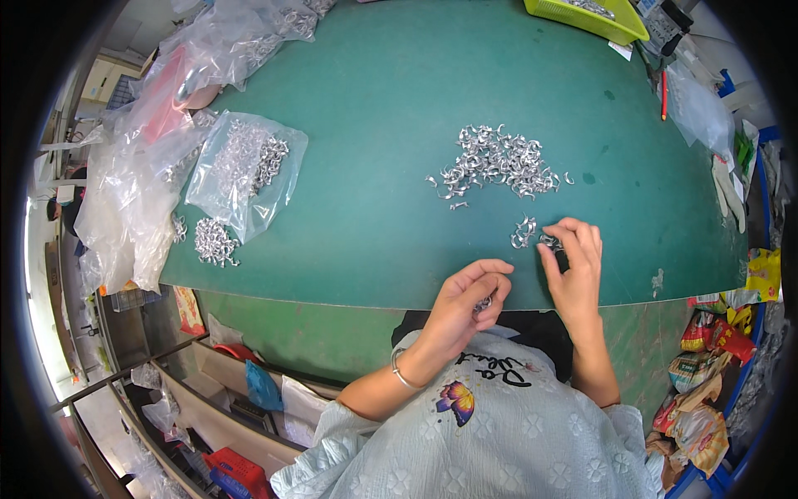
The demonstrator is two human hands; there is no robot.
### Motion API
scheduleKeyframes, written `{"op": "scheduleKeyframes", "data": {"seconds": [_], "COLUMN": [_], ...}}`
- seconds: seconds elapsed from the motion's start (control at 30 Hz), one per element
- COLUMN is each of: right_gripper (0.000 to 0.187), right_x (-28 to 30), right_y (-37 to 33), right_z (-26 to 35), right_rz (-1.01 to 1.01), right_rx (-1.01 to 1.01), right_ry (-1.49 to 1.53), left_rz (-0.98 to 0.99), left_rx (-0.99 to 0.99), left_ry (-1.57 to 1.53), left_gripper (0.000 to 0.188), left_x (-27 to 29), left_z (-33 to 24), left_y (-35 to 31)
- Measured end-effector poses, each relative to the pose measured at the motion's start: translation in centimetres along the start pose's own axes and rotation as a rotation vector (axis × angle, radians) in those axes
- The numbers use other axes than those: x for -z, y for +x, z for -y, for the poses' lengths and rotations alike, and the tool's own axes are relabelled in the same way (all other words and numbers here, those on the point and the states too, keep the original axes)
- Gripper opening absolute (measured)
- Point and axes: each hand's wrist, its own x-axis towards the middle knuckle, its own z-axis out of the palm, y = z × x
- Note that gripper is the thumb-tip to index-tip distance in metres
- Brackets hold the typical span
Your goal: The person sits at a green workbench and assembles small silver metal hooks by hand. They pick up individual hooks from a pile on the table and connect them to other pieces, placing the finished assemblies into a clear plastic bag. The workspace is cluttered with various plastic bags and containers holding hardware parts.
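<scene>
My left hand is closed near the table's front edge, its fingers curled around a few small curved silver metal pieces that peek out of the palm. To its right, my right hand reaches down to the tabletop. Its thumb and fingertips close around more curved metal pieces, partly hidden by the fingers. Just left of those fingertips lies a small cluster of the same pieces. Farther back, a large loose heap of them is spread on the green table.
At the left lie a clear plastic bag of metal pieces and a small heap. Large plastic bags crowd the left edge. A yellow-green basket stands at the far right, near a red pen. Colourful packages sit below right.
</scene>
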Motion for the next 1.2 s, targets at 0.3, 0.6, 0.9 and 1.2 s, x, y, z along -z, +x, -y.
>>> {"op": "scheduleKeyframes", "data": {"seconds": [0.3,0.6,0.9,1.2], "right_gripper": [0.013,0.014,0.013,0.005], "right_x": [-1.2,1.4,1.5,1.7], "right_y": [0.1,0.0,-1.0,-1.7], "right_z": [-0.5,2.2,2.0,2.6], "right_rz": [-0.012,0.174,0.126,0.27], "right_rx": [0.072,0.083,-0.083,-0.184], "right_ry": [0.031,0.532,0.773,0.958], "left_rz": [-0.011,-0.028,-0.08,0.006], "left_rx": [-0.016,-0.095,-0.255,-0.401], "left_ry": [0.019,0.269,0.403,0.519], "left_gripper": [0.019,0.018,0.007,0.007], "left_x": [0.3,0.2,-0.5,-1.1], "left_z": [0.1,0.4,-0.5,-0.5], "left_y": [0.0,0.8,0.3,-0.2]}}
